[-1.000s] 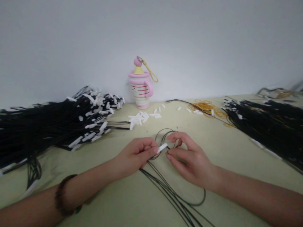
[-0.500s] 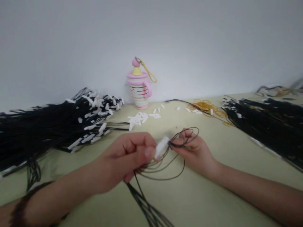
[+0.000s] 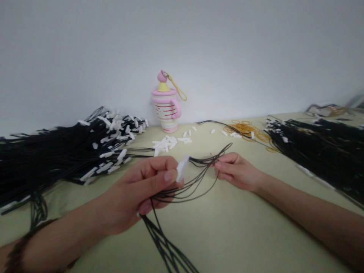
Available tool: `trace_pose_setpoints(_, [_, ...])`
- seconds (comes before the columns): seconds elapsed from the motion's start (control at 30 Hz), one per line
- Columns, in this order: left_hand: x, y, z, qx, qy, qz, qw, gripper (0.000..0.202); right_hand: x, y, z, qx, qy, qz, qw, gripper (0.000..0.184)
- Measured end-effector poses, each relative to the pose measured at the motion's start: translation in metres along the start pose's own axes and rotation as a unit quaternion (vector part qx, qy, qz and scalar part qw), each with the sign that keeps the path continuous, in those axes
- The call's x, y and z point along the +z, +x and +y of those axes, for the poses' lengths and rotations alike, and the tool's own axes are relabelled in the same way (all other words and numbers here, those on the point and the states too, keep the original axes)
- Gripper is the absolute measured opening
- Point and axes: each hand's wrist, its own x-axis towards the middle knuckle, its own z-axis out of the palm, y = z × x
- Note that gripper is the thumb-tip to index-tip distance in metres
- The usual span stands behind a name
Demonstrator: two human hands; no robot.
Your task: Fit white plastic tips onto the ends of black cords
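Observation:
Between thumb and fingers, my left hand [image 3: 150, 185] pinches a white connector [image 3: 182, 169] from which several thin black wires [image 3: 196, 178] run. These wires arc across to my right hand [image 3: 239, 170], whose fingertips are closed on them where they bunch into a loop. A further part of the bundle passes through my left palm and hangs down toward the bottom edge of the view. Whether the hanging wires are the same ones as those at the connector is hidden by my left fingers.
Black wires with white connectors lie in a large pile [image 3: 57, 159] at left and another pile [image 3: 318, 148] at right. Loose white connectors [image 3: 167, 142] lie before a pink striped cup [image 3: 166, 110] by the wall. Yellow rubber bands [image 3: 244, 129] are heaped behind my right hand.
My left hand and the connector have shifted slightly left, away from my right hand. The wires between the hands are drawn out longer, and their curled loop has narrowed.

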Motion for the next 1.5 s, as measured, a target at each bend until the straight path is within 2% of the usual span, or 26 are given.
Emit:
trace_pose_setpoints(0.1, [-0.001,-0.001,0.003,0.002,-0.003,-0.009,1.000,0.025,-0.006,0.001,-0.002,0.016,0.056,-0.058,0.997,0.011])
trace_pose_setpoints(0.17, [0.001,-0.003,0.005,0.000,0.055,-0.044,0.998,0.027,-0.005,0.001,-0.003,0.020,0.060,-0.066,0.996,0.011])
trace_pose_setpoints(0.23, [0.006,-0.005,0.006,-0.013,0.150,-0.090,0.984,0.026,-0.002,0.001,-0.006,0.027,0.056,-0.048,0.997,0.010])
trace_pose_setpoints(0.33, [0.011,-0.003,0.001,-0.011,0.301,-0.132,0.945,0.022,0.002,0.003,-0.009,0.034,0.051,-0.027,0.998,0.015])
trace_pose_setpoints(0.4, [0.012,0.003,-0.008,0.019,0.368,-0.128,0.921,0.020,0.004,0.003,-0.010,0.012,0.005,-0.005,1.000,0.024])
trace_pose_setpoints(0.47, [0.010,0.010,-0.019,0.035,0.388,-0.102,0.915,0.022,0.005,0.001,-0.009,-0.063,-0.122,0.070,0.988,0.028])
trace_pose_setpoints(0.5, [0.008,0.014,-0.023,0.028,0.378,-0.089,0.921,0.023,0.006,-0.001,-0.008,-0.120,-0.208,0.121,0.963,0.028])
trace_pose_setpoints(0.53, [0.007,0.018,-0.027,0.016,0.362,-0.072,0.929,0.025,0.008,-0.004,-0.007,-0.180,-0.295,0.166,0.924,0.028])
trace_pose_setpoints(0.57, [0.005,0.020,-0.030,0.000,0.338,-0.057,0.939,0.025,0.011,-0.009,-0.006,-0.237,-0.373,0.191,0.876,0.029])
trace_pose_setpoints(0.6, [0.004,0.023,-0.032,-0.017,0.313,-0.041,0.949,0.025,0.015,-0.013,-0.004,-0.289,-0.436,0.187,0.832,0.031])
trace_pose_setpoints(0.67, [0.002,0.025,-0.035,-0.039,0.270,-0.018,0.962,0.023,0.025,-0.023,-0.002,-0.371,-0.527,0.090,0.759,0.033])
trace_pose_setpoints(0.7, [0.002,0.025,-0.035,-0.042,0.257,-0.011,0.965,0.023,0.031,-0.028,-0.002,-0.403,-0.561,0.007,0.723,0.031])
trace_pose_setpoints(0.77, [0.003,0.025,-0.035,-0.036,0.243,-0.003,0.969,0.024,0.042,-0.035,-0.001,-0.420,-0.611,-0.152,0.653,0.026])
trace_pose_setpoints(0.8, [0.003,0.024,-0.035,-0.033,0.239,-0.001,0.970,0.024,0.047,-0.037,-0.002,-0.409,-0.623,-0.202,0.635,0.023])
trace_pose_setpoints(0.83, [0.003,0.024,-0.035,-0.030,0.236,0.001,0.971,0.024,0.051,-0.038,-0.002,-0.391,-0.630,-0.229,0.631,0.022])
trace_pose_setpoints(0.87, [0.003,0.024,-0.035,-0.028,0.234,0.003,0.972,0.024,0.053,-0.039,-0.003,-0.372,-0.630,-0.241,0.638,0.021])
trace_pose_setpoints(0.97, [0.003,0.025,-0.035,-0.028,0.232,0.005,0.972,0.023,0.054,-0.040,-0.005,-0.329,-0.605,-0.235,0.686,0.020])
trace_pose_setpoints(1.03, [0.003,0.026,-0.036,-0.030,0.224,0.005,0.974,0.023,0.053,-0.039,-0.004,-0.315,-0.554,-0.222,0.738,0.020])
trace_pose_setpoints(1.07, [0.002,0.026,-0.036,-0.032,0.220,0.006,0.975,0.023,0.052,-0.038,-0.003,-0.305,-0.518,-0.203,0.773,0.020])
trace_pose_setpoints(1.1, [0.001,0.026,-0.037,-0.032,0.214,0.005,0.976,0.023,0.051,-0.036,-0.002,-0.287,-0.474,-0.166,0.816,0.019])
trace_pose_setpoints(1.17, [-0.001,0.026,-0.039,-0.034,0.201,0.003,0.979,0.025,0.047,-0.028,0.001,-0.223,-0.362,-0.037,0.904,0.016])
trace_pose_setpoints(1.2, [-0.002,0.026,-0.039,-0.034,0.194,0.003,0.980,0.025,0.043,-0.023,0.003,-0.184,-0.295,0.045,0.936,0.015])
trace_pose_setpoints(1.23, [-0.004,0.026,-0.040,-0.035,0.185,0.006,0.982,0.026,0.038,-0.016,0.004,-0.147,-0.227,0.121,0.955,0.017])
trace_pose_setpoints(1.3, [-0.007,0.028,-0.041,-0.035,0.167,0.019,0.985,0.025,0.022,-0.002,0.004,-0.096,-0.116,0.220,0.964,0.020])
trace_pose_setpoints(1.37, [-0.010,0.029,-0.041,-0.032,0.147,0.041,0.988,0.022,0.002,0.011,0.003,-0.085,-0.021,0.293,0.952,0.020])
trace_pose_setpoints(1.5, [-0.013,0.033,-0.043,-0.027,0.112,0.077,0.990,0.022,-0.031,0.023,-0.003,-0.110,0.049,0.366,0.923,0.017])
